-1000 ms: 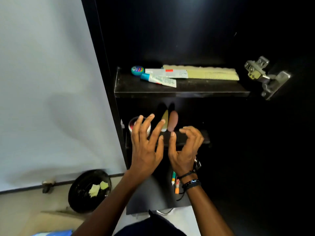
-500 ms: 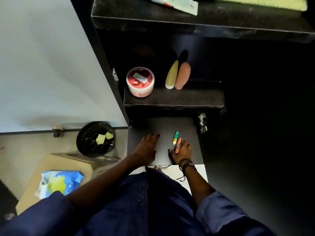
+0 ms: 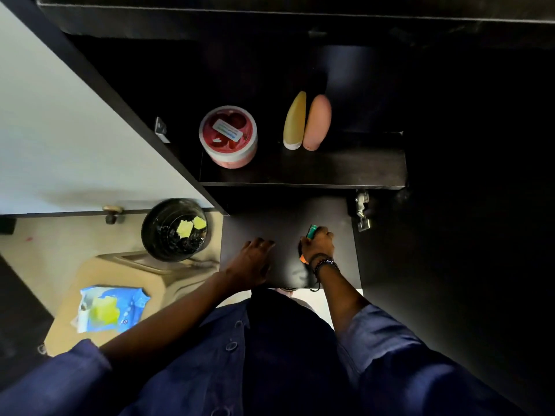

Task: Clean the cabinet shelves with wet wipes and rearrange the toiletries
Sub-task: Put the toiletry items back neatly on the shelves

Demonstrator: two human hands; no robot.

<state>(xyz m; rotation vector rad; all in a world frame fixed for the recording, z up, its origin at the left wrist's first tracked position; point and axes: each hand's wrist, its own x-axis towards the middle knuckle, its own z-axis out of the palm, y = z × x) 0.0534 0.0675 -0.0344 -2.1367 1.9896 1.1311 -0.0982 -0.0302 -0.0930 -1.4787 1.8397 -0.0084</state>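
On the bottom shelf [image 3: 282, 217], the right hand [image 3: 318, 246] is closed around small tubes [image 3: 311, 231], green tip showing, probably lifting them so the board can be wiped. The left hand [image 3: 255, 259] rests loose and empty beside it, likely bracing. The wipes pack [image 3: 111, 307] lies left of that shelf.

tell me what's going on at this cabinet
A person leans over a dark cabinet. The right hand grips small green and orange items on the bottom shelf; the left hand rests on that shelf beside it. The shelf above holds a red jar and two bottles. A wipes pack lies off to the left.
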